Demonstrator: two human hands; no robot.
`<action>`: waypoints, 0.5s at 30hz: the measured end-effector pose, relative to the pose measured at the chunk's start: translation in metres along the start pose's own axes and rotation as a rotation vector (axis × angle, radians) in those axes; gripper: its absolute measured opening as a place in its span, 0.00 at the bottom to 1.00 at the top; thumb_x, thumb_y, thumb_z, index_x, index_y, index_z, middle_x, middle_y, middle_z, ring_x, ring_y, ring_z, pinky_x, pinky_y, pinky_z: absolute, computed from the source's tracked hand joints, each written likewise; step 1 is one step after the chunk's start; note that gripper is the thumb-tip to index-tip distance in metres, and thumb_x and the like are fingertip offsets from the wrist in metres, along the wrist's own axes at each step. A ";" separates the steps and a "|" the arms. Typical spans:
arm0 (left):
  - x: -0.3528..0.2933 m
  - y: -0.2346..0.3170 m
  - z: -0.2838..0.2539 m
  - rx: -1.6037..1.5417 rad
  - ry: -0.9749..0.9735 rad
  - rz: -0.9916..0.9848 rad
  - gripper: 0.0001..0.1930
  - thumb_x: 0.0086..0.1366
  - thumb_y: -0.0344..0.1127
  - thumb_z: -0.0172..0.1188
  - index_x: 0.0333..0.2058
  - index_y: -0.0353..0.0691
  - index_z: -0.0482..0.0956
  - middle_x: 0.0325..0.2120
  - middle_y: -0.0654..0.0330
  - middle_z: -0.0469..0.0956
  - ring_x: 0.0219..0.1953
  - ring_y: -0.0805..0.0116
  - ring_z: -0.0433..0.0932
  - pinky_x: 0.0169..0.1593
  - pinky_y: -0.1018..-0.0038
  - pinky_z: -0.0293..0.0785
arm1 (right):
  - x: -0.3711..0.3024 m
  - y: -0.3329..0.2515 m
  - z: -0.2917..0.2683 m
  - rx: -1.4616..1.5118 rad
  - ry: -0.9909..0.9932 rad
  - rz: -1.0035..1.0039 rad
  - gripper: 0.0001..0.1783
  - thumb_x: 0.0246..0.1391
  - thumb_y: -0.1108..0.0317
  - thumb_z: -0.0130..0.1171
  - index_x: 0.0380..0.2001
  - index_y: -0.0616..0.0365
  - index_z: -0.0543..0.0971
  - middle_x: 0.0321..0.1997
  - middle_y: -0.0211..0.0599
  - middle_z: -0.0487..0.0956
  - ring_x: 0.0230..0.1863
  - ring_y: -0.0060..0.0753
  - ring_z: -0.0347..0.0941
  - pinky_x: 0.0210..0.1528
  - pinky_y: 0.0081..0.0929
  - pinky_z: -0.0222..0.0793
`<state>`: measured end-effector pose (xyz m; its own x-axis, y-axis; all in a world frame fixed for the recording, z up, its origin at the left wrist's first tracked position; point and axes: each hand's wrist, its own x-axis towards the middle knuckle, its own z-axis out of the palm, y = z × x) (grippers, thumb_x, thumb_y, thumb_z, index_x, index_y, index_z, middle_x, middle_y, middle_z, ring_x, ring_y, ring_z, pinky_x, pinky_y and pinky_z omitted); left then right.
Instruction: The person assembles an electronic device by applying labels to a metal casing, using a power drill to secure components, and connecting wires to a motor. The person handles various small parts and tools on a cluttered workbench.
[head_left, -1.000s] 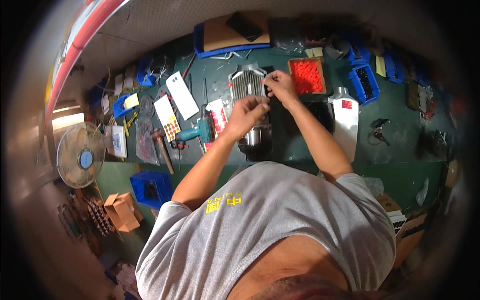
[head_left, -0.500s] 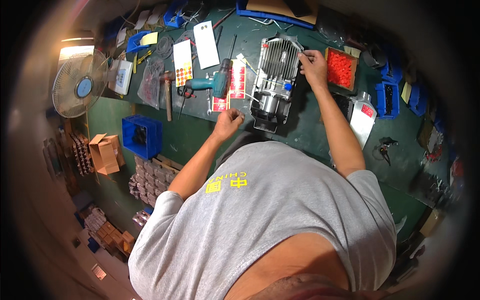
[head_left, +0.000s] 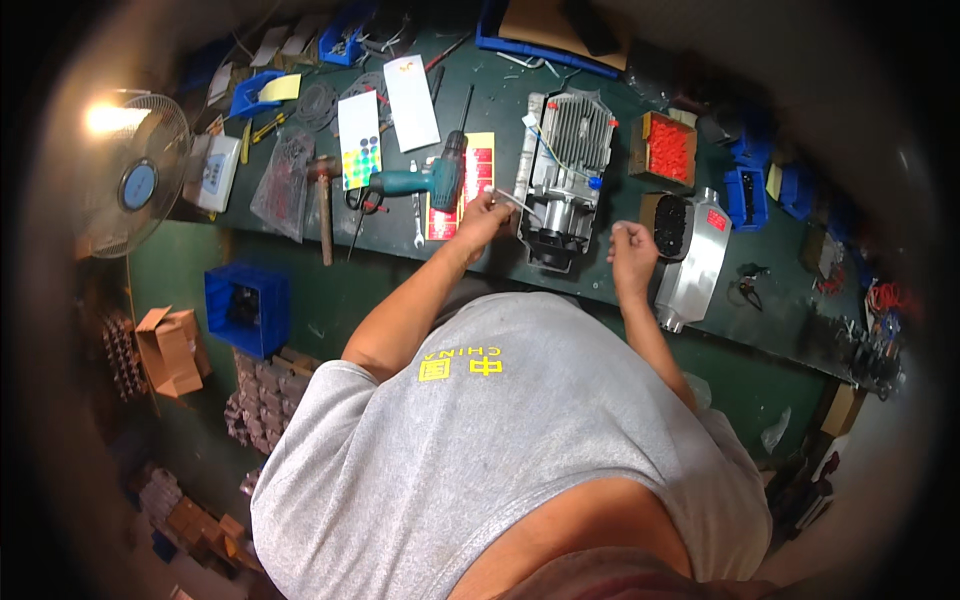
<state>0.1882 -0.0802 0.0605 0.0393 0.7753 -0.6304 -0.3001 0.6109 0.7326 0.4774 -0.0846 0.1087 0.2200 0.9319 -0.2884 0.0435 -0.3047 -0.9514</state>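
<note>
The left grip [head_left: 482, 225] is closed in a pinch, apparently on the free end of a thin white lead [head_left: 520, 205]. The right grip [head_left: 634, 258] has its fingers curled in; whether they hold anything cannot be told.

Between the two grips, and reaching away beyond them, a finned metal housing [head_left: 583, 135] lies on the green bench [head_left: 392, 228]. The white lead runs from its near half to the left grip. A dark round part [head_left: 553, 243] sits at its near end, left of the right grip and apart from it; a small blue piece [head_left: 594, 183] is farther up, on the side toward the right grip.

The housing looks rigid and fairly heavy, with smooth metal that could slip and fin edges that may feel sharp. Its solid side walls seem the best hold, one grip on each. The lead looks light and flexible, best pinched gently, and it should not bear the weight.

Just right of the right grip stand a box of black pieces [head_left: 650, 208] and a smooth silver shell [head_left: 697, 250]; a box of red pieces [head_left: 660, 178] is beyond. Left of the left grip come a wrench [head_left: 417, 210], a teal power drill [head_left: 430, 182] and, farther out, a hammer [head_left: 325, 210].
</note>
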 end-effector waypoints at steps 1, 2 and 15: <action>0.006 0.001 0.002 0.077 -0.019 0.094 0.17 0.70 0.34 0.62 0.55 0.38 0.75 0.35 0.63 0.79 0.36 0.73 0.78 0.42 0.72 0.79 | -0.008 -0.003 0.010 -0.004 0.004 0.005 0.08 0.64 0.65 0.62 0.38 0.59 0.80 0.26 0.24 0.76 0.22 0.13 0.69 0.21 0.15 0.67; 0.008 0.005 0.013 0.157 -0.059 0.186 0.14 0.70 0.34 0.62 0.51 0.38 0.77 0.34 0.62 0.80 0.35 0.74 0.78 0.40 0.74 0.78 | -0.015 -0.006 0.016 -0.009 0.030 0.009 0.08 0.64 0.65 0.62 0.38 0.58 0.80 0.26 0.24 0.76 0.22 0.13 0.69 0.21 0.15 0.67; 0.036 -0.015 -0.029 0.392 -0.197 0.160 0.14 0.68 0.35 0.63 0.48 0.33 0.80 0.27 0.65 0.78 0.26 0.76 0.75 0.30 0.77 0.73 | -0.064 -0.011 0.026 -0.015 0.159 -0.039 0.09 0.61 0.68 0.63 0.34 0.64 0.79 0.24 0.25 0.77 0.23 0.14 0.70 0.24 0.19 0.66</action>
<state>0.1664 -0.0663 0.0195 0.2132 0.8574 -0.4684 0.0645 0.4661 0.8824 0.4379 -0.1361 0.1349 0.3689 0.9008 -0.2291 0.0698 -0.2727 -0.9596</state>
